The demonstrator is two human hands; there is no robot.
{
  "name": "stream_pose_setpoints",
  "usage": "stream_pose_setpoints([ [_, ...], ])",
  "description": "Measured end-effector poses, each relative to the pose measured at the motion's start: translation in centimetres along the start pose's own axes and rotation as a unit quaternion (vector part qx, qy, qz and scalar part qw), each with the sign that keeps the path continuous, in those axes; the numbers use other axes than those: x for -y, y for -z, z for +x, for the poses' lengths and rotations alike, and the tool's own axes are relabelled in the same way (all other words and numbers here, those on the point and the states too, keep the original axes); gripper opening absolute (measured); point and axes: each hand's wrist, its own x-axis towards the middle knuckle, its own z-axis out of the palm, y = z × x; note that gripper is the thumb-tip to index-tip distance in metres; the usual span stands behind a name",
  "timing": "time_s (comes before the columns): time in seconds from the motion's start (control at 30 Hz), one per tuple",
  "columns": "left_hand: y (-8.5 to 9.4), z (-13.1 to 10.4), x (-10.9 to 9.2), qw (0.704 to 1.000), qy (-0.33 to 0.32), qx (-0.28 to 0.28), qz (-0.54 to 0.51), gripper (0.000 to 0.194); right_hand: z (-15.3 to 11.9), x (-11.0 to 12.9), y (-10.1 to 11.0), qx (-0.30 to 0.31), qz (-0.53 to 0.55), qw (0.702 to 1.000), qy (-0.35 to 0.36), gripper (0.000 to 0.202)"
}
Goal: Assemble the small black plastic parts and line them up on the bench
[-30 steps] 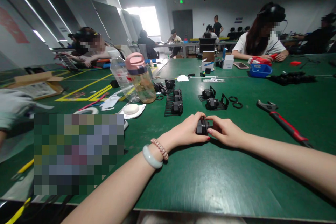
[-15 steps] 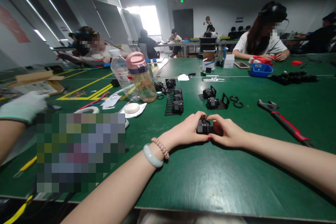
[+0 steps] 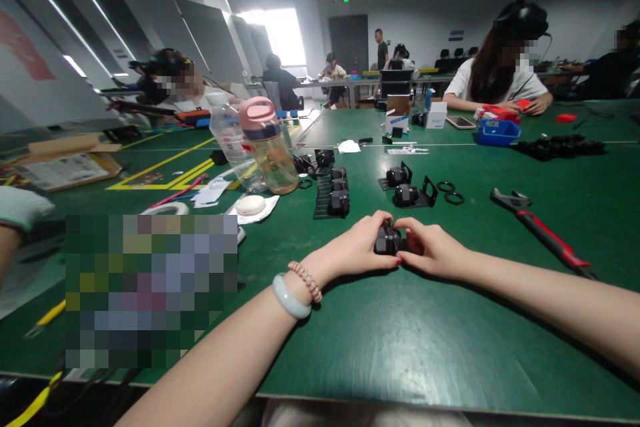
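Note:
My left hand [image 3: 357, 243] is closed on a black threaded fitting [image 3: 386, 240] just above the green table [image 3: 380, 340]. From the right, the fingers of my right hand [image 3: 433, 250] close on the same fitting, thumb and fingertips at its end. Beyond my hands, black fittings on brackets [image 3: 406, 196] lie beside two black rings [image 3: 454, 198]. More black fittings [image 3: 339, 202] stand in a row to the left, on slotted black pieces. A red-and-black adjustable wrench [image 3: 547, 237] lies to the right.
A pink-lidded bottle [image 3: 270, 153] and a clear plastic bottle [image 3: 227, 133] stand left of centre. A blue bin [image 3: 499, 133] is at the far right. A co-worker's gloved hand [image 3: 23, 207] shows at the left edge. People sit across the table.
The co-worker's gloved hand has moved left, towards the frame's edge. A standing person in the background has shifted left. My two hands have barely moved on the fitting.

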Motion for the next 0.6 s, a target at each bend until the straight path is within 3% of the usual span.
stream_pose_setpoints([
  [0.6,0.08,0.01,-0.15,1.0,0.002,0.004,-0.015,0.053,0.05,0.06,0.06,0.0,0.011,1.0,-0.005,0.042],
])
